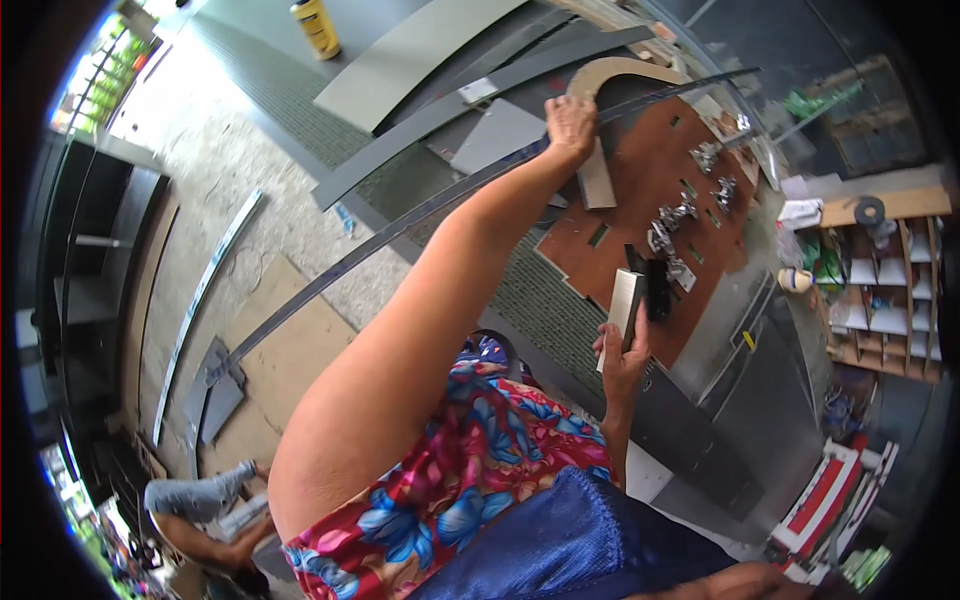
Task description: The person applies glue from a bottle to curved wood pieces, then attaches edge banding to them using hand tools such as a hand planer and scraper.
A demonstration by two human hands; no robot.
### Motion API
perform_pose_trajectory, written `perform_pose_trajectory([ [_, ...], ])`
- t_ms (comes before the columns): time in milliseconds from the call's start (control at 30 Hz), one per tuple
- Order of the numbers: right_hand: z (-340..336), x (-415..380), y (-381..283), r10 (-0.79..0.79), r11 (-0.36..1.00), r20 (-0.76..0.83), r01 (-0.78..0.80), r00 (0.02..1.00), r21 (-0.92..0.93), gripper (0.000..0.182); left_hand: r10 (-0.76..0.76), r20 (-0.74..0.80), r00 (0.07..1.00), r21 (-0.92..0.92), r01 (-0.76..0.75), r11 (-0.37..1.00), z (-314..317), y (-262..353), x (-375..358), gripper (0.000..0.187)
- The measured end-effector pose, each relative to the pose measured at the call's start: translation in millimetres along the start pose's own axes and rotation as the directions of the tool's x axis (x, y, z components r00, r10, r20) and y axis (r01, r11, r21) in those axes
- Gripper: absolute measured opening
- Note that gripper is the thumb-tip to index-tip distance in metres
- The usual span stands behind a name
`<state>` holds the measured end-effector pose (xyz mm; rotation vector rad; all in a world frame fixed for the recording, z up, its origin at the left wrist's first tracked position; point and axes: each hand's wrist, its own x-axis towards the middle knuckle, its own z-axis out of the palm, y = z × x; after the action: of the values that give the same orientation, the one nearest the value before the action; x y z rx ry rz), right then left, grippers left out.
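Long curved dark metal strip (420,215): spans brown workboard (640,200) to floor, left hand (571,125) clasping it. Right hand (620,350) grips pale rectangular block (625,300). Advisable: steady strip firmly, keep block square.

Yellow bottle (316,26) on floor, metal clamps (672,215) on brown board (640,190), wooden shelves (885,290)

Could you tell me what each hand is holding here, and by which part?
The left hand grips a long curved metal strip near its upper end. The right hand holds a flat pale block by its lower end.
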<state>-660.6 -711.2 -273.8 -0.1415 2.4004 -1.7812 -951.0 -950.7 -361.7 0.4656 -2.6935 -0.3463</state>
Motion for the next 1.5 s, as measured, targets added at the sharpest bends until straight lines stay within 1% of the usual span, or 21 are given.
perform_pose_trajectory([
  [33,3,1,1,0.009,1.000,0.032,-0.009,0.999,-0.007,0.059,0.037,0.053,0.998,0.056,-0.040,0.998,-16,1,-3,0.038],
  [133,16,8,-4,0.001,1.000,0.077,0.000,0.997,-0.008,0.058,0.062,0.049,0.997,0.025,-0.064,0.998,-28,-8,-16,0.033],
  [233,32,23,5,-0.041,0.995,0.126,0.052,0.991,-0.085,0.057,0.126,0.038,0.991,-0.120,-0.120,0.985,-71,-32,-43,0.052],
  [333,48,36,2,-0.021,0.997,0.232,0.038,0.973,-0.072,0.062,0.108,0.036,0.993,-0.215,-0.098,0.972,-141,-80,-89,0.052],
  [400,61,44,-1,-0.007,0.998,0.298,0.024,0.955,-0.055,0.064,0.106,0.086,0.991,-0.152,-0.092,0.984,-193,-127,-128,0.055],
  [433,66,46,-3,-0.012,0.998,0.351,0.034,0.936,-0.055,0.065,0.062,0.194,0.979,-0.156,-0.031,0.987,-220,-152,-145,0.054],
  [467,72,48,-5,-0.021,0.998,0.398,0.046,0.917,-0.053,0.065,0.026,0.217,0.976,-0.141,0.005,0.990,-237,-177,-168,0.058],
  [500,79,48,-7,-0.013,0.995,0.445,0.057,0.895,-0.086,0.065,-0.027,0.207,0.978,-0.096,0.048,0.994,-239,-205,-194,0.064],
  [567,95,46,-7,-0.002,0.984,0.501,0.091,0.866,-0.153,0.063,-0.126,0.363,0.923,-0.112,0.178,0.978,-262,-248,-242,0.082],
  [600,103,43,-6,0.007,0.984,0.537,0.090,0.844,-0.154,0.062,-0.193,0.389,0.901,-0.073,0.239,0.968,-264,-264,-267,0.084],
  [633,110,41,-5,-0.032,0.980,0.551,0.135,0.834,-0.147,0.062,-0.223,0.338,0.914,-0.009,0.240,0.971,-268,-271,-290,0.075],
  [700,121,40,-6,-0.068,0.976,0.580,0.174,0.812,-0.130,0.061,-0.277,0.363,0.890,-0.049,0.315,0.948,-265,-289,-319,0.061],
  [833,134,43,-3,-0.088,0.970,0.588,0.202,0.804,-0.132,0.060,-0.376,0.291,0.880,-0.068,0.411,0.909,-268,-278,-337,0.033],
  [933,136,46,-2,-0.111,0.966,0.587,0.225,0.802,-0.126,0.061,-0.351,0.287,0.891,-0.104,0.393,0.914,-277,-266,-340,0.024],
  [1100,138,51,14,-0.217,0.937,0.451,0.314,0.866,-0.154,0.062,-0.338,0.344,0.876,-0.158,0.408,0.899,-303,-247,-340,0.026],
  [1200,137,42,9,-0.154,0.964,0.449,0.233,0.880,-0.127,0.062,-0.344,0.403,0.848,-0.145,0.430,0.891,-320,-235,-333,0.028],
  [1233,139,37,11,-0.213,0.945,0.462,0.301,0.861,-0.126,0.062,-0.342,0.408,0.847,-0.154,0.433,0.888,-323,-232,-333,0.028],
  [1300,145,20,6,-0.452,0.822,0.478,0.560,0.753,-0.104,0.061,-0.337,0.435,0.835,-0.167,0.443,0.881,-327,-230,-332,0.029],
  [1400,139,0,-6,-0.381,0.815,0.696,0.576,0.608,-0.056,0.060,-0.327,0.488,0.810,-0.178,0.459,0.870,-333,-230,-330,0.032],
  [1433,135,6,-13,-0.333,0.815,0.704,0.567,0.628,-0.120,0.060,-0.324,0.494,0.807,-0.183,0.461,0.868,-334,-230,-329,0.033],
  [1500,133,39,6,-0.337,0.871,0.481,0.462,0.809,-0.167,0.060,-0.312,0.487,0.816,-0.207,0.455,0.866,-335,-230,-329,0.033],
])
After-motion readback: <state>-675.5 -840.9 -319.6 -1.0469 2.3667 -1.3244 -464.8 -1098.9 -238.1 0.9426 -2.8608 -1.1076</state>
